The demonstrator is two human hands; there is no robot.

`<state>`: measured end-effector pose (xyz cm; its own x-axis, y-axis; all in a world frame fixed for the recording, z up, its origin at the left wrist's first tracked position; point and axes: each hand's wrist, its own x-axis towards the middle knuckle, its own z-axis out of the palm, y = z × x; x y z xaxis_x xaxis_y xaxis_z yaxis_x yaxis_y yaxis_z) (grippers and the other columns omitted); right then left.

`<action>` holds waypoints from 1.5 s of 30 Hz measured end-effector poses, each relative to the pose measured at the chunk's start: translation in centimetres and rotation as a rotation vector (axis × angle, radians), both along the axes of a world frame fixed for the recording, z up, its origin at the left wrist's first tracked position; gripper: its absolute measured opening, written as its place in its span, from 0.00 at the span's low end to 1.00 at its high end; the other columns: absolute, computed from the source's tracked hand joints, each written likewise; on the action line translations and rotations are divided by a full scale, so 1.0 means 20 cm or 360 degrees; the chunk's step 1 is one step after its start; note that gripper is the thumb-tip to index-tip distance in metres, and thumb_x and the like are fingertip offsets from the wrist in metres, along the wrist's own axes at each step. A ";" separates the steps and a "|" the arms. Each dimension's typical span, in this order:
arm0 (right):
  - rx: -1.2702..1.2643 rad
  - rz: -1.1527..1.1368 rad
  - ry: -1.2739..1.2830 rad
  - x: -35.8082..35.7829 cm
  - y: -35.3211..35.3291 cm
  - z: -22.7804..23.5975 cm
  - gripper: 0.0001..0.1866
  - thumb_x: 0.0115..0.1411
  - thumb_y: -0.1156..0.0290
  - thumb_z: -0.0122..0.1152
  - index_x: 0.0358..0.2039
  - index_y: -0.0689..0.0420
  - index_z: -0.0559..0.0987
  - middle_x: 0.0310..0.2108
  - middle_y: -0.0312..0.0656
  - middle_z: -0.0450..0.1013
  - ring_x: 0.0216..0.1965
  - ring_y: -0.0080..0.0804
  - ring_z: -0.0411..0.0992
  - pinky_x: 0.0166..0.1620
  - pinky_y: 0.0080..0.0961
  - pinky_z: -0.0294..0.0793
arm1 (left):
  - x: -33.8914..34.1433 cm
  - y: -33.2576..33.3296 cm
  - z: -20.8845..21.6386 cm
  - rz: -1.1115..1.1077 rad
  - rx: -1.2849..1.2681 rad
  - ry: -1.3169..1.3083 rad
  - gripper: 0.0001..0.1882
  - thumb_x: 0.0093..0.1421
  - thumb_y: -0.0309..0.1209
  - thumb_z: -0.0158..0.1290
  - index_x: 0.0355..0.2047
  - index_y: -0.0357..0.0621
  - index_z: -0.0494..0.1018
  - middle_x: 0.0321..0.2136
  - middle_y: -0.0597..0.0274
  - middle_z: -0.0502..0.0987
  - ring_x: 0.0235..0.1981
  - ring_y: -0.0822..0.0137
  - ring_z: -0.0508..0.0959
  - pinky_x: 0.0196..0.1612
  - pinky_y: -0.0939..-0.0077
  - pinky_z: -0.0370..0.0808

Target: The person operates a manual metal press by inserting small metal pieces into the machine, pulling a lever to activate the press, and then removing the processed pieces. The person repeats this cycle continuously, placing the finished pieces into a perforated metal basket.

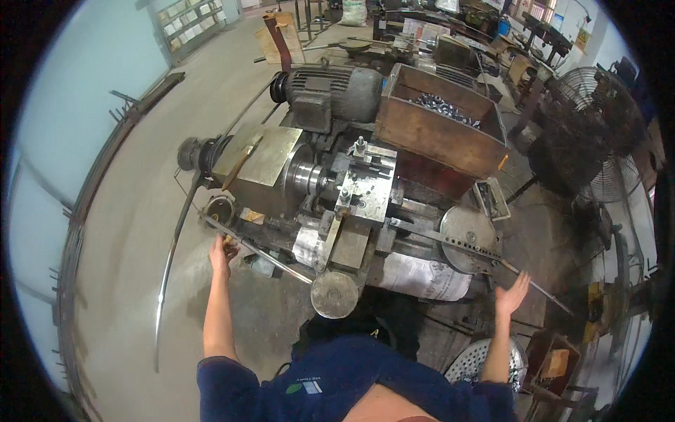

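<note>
A small metal lathe stands before me, its bright chuck (307, 177) facing a steel tool block (367, 184). My left hand (222, 256) is curled closed beside the long steel lever (271, 261) at the lathe's front left. Something small and tan shows at its fingers, too small to name. On the other side, my right hand (513, 295) has its fingers stretched out, with the fingertips by a thin rod (543, 290). That rod extends from a perforated flat bar (457, 243) lying across a round metal disc (469, 238). Whether the right hand touches the rod, I cannot tell.
Behind the tool block, a wooden box (439, 144) holds many small metal parts. An electric motor (334, 91) sits at the back. A large fan (587, 130) stands to the right. Low at the right are a perforated metal basket (471, 364) and another box (552, 355).
</note>
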<state>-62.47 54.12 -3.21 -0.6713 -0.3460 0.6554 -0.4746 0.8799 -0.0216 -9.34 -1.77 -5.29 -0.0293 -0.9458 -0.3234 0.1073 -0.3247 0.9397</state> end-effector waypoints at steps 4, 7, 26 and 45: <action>-0.0286 0.0235 -0.0642 0.28 0.09 -0.20 0.32 0.33 0.69 0.55 0.45 0.65 0.69 0.45 0.53 0.66 0.47 0.52 0.63 0.51 0.36 0.61 | 0.05 0.00 -0.32 -0.0935 -0.0549 -0.1993 0.20 0.53 0.44 0.48 0.37 0.40 0.72 0.30 0.47 0.76 0.32 0.57 0.77 0.34 0.65 0.73; -0.0360 0.0221 -0.1027 0.45 0.07 -0.22 0.27 0.33 0.69 0.54 0.39 0.65 0.74 0.39 0.54 0.70 0.42 0.51 0.67 0.47 0.33 0.66 | -0.11 0.12 -0.20 -0.1381 -0.0760 -0.2500 0.19 0.53 0.47 0.49 0.35 0.45 0.74 0.33 0.49 0.76 0.36 0.55 0.76 0.37 0.63 0.72; -0.0411 0.0889 -0.0919 0.30 -0.63 0.52 0.18 0.34 0.78 0.53 0.31 0.60 0.77 0.31 0.48 0.74 0.35 0.41 0.72 0.40 0.28 0.69 | -0.02 0.11 -0.47 -0.1416 -0.0589 -0.2222 0.17 0.51 0.40 0.50 0.38 0.45 0.70 0.37 0.50 0.75 0.41 0.53 0.74 0.41 0.62 0.72; 0.0608 0.1651 -0.0851 0.91 -2.25 0.73 0.11 0.29 0.66 0.55 0.15 0.56 0.79 0.24 0.50 0.73 0.33 0.49 0.67 0.40 0.34 0.67 | 0.84 -0.02 0.53 -0.0337 -0.0535 -0.2629 0.17 0.47 0.38 0.53 0.36 0.43 0.72 0.29 0.47 0.75 0.33 0.50 0.76 0.37 0.58 0.72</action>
